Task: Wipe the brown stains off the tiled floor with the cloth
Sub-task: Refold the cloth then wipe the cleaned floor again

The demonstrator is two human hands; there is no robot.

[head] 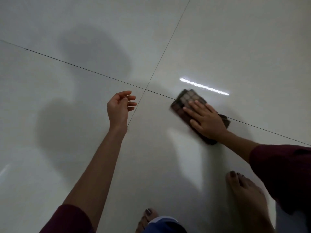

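A dark brown checked cloth [186, 100] lies flat on the pale glossy tiled floor [235, 47], across a grout line just right of where the tile joints cross. My right hand [206, 121] presses down on it with straight, spread fingers; the cloth's edges are blurred by motion. My left hand [120, 106] hovers above the floor to the left of the joint cross, fingers loosely curled, holding nothing. No brown stain shows on the floor in this view.
My bare feet stand at the bottom, one at the right [247, 197] and one at the bottom centre [148, 219]. A bright strip of light reflection [203, 86] lies just beyond the cloth. Dark shadows fall on the left tiles.
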